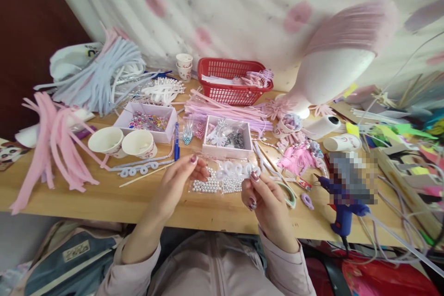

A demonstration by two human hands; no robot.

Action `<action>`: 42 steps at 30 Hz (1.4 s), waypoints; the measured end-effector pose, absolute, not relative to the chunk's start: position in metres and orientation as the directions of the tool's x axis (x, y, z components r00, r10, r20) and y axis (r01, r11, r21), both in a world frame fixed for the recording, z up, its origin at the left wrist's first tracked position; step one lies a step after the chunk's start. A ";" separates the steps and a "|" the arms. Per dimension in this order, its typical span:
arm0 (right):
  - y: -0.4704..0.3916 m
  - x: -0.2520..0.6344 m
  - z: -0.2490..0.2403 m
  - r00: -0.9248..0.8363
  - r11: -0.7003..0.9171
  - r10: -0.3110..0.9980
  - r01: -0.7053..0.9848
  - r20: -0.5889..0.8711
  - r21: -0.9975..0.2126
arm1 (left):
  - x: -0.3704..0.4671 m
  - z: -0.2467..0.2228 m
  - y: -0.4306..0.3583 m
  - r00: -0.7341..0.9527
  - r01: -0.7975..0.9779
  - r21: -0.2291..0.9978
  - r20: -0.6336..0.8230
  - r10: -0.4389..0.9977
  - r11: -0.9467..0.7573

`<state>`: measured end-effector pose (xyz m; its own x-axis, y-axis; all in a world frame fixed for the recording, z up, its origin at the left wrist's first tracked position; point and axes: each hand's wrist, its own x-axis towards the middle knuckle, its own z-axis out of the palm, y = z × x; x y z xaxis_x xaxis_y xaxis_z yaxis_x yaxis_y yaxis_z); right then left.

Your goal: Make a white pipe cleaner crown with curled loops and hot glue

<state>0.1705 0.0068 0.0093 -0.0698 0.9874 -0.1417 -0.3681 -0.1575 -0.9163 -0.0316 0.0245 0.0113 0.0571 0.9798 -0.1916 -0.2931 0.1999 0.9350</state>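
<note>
My right hand (265, 199) pinches one end of a looped pale pipe cleaner (237, 169) between thumb and finger. Its row of curls reaches leftward over a clear bag of white pearl beads (206, 187). My left hand (178, 180) hovers at the bag's left side, thumb and fingers apart, with nothing visible in it. A similar curled pipe cleaner (138, 169) lies left of that hand, beside a thin wooden stick (145, 175). Right of my right hand are pale green scissor handles (290, 195) and a small purple loop (307, 201).
White boxes of gems (169, 135) and charms (227, 148), paper cups (139, 143) and a red basket (231, 97) stand behind my hands. Pink strips (45, 148) lie left. A blue glue gun (343, 219) sits right, near a white mannequin head (322, 74).
</note>
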 end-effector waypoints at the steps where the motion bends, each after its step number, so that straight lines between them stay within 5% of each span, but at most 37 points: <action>1: 0.007 0.169 0.010 -0.068 -0.168 0.986 -0.399 -0.153 -0.901 | -0.031 0.009 0.021 0.067 -0.303 0.928 -0.207 0.976 0.217; 5: 0.007 0.163 0.010 -0.066 -0.198 0.980 -0.447 -0.188 -0.872 | -0.020 0.009 0.007 0.129 -0.287 0.932 -0.191 0.973 0.221; 15: 0.002 0.160 0.003 -0.083 -0.167 0.986 -0.381 -0.146 -0.909 | -0.011 0.023 -0.001 0.075 0.073 0.997 -0.002 0.997 -0.004; 24: 0.005 0.166 0.012 -0.173 -0.288 0.950 -0.173 -0.258 -0.942 | -0.016 0.026 -0.003 0.217 0.444 0.862 0.161 0.963 -0.245; 42: 0.002 0.164 0.016 -0.257 -0.316 0.933 -0.253 -0.252 -0.914 | -0.025 0.022 -0.002 0.273 0.400 0.834 0.287 0.918 -0.380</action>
<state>0.1636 0.0024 0.0163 -0.2568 0.9332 -0.2515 -0.2533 -0.3162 -0.9143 -0.0252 -0.0017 0.0220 0.2728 0.9181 0.2874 0.4000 -0.3800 0.8340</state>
